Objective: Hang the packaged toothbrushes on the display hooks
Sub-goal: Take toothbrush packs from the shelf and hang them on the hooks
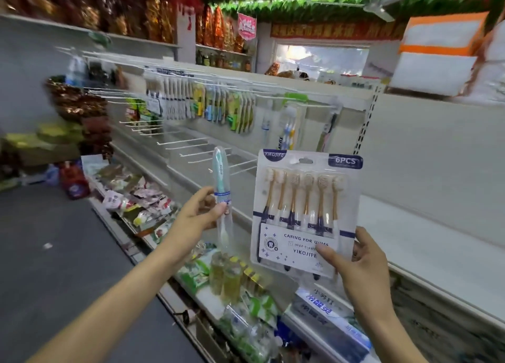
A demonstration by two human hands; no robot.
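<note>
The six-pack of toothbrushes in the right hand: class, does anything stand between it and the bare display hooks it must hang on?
Nothing visible does. The right hand holds the six-pack up in open air, and the bare hooks jut out behind and to its left. The single packaged toothbrush in the left hand is beside that path.

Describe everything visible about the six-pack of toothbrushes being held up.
The six-pack of toothbrushes is a flat clear-plastic blister on a white card with dark blue trim, printed YIKOJIFE, 6PCS and CARING FOR GUMS. Six brushes stand side by side, pale heads up, on amber necks and dark blue and white handles. A hang slot sits at the top centre. It is upright, facing the camera, unhung, before the shelving; only the right hand pinches its lower right corner.
</note>
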